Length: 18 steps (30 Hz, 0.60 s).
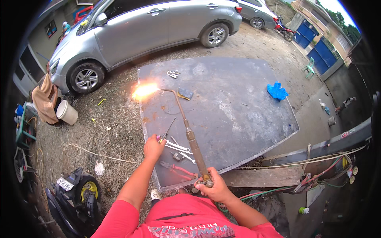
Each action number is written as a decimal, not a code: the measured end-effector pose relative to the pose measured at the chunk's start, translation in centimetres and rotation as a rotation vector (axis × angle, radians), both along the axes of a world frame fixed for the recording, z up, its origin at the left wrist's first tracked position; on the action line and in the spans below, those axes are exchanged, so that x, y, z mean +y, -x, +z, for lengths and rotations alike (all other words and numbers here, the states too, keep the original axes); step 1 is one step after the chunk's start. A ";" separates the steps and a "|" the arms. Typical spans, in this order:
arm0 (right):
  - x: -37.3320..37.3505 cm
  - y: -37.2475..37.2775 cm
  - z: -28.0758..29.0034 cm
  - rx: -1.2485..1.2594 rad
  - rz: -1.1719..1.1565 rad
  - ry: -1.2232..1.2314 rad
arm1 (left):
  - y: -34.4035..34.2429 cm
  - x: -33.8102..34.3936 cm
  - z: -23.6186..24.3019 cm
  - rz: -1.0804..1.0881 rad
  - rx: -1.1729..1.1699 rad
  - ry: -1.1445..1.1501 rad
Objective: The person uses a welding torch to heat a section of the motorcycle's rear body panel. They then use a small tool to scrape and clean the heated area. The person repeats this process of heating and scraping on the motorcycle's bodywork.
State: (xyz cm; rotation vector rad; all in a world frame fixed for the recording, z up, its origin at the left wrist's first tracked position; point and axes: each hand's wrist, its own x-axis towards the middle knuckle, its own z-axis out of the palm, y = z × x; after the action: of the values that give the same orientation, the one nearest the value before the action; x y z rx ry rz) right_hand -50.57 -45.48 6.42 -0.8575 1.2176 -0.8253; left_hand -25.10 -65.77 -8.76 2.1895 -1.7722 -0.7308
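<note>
My right hand (pixel 214 186) is wrapped round the valve end of a brass gas torch (pixel 195 148). The torch slants away to the upper left, and a bright orange flame (pixel 145 91) burns from its bent tip past the metal table's left edge. My left hand (pixel 154 148) is closed at that edge, with a small purple tip showing at its fingers; the rest is hidden. Beside those fingers a screwdriver (pixel 170 127) points away; whether I grip it cannot be told. Wrenches (pixel 179 148) and red-handled pliers (pixel 178 169) lie close by.
On the metal table (pixel 246 115) lie a dark folded pad (pixel 185 93), a small metal clamp-like piece (pixel 173 73) and a blue crumpled bag (pixel 277 91). A silver car (pixel 139 31) stands beyond. At left are a white bucket (pixel 67 112) and a motorcycle (pixel 79 194); hoses (pixel 258 194) run at right.
</note>
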 end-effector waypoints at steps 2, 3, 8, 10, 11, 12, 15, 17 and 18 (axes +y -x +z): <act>-0.5 -0.5 -0.9 -0.009 0.047 0.068 | -1.3 -1.4 -1.5 -0.079 -0.104 -0.057; -0.7 -0.4 -1.6 0.003 0.082 0.096 | -1.5 -1.7 -1.8 -0.098 -0.135 -0.085; -0.1 0.4 0.2 0.002 0.044 0.040 | -0.3 -1.6 -1.9 -0.026 -0.133 -0.001; 0.2 0.6 -0.1 -0.017 0.008 0.100 | -0.2 -0.8 -1.3 0.029 -0.002 0.050; 0.2 0.2 -0.7 -0.043 -0.019 0.198 | -0.5 -0.3 -0.9 0.064 0.060 0.079; -0.1 -0.5 -0.6 -0.077 -0.037 0.298 | -1.8 0.0 -1.1 0.056 0.120 0.104; -1.1 -1.0 0.7 -0.072 0.095 0.350 | -4.2 2.7 -0.7 0.094 0.454 0.184; -1.6 -1.3 -0.2 0.024 0.185 0.460 | -5.3 4.2 0.5 0.126 0.574 0.114; -1.6 -1.0 -1.3 0.107 0.218 0.517 | -4.8 5.7 2.3 0.138 0.591 0.060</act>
State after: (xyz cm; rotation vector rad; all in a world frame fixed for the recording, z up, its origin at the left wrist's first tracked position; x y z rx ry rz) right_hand -49.59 -47.11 5.08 -1.4428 0.9890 -0.9395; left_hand -20.34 -60.06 -6.50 1.7769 -1.3109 -1.1269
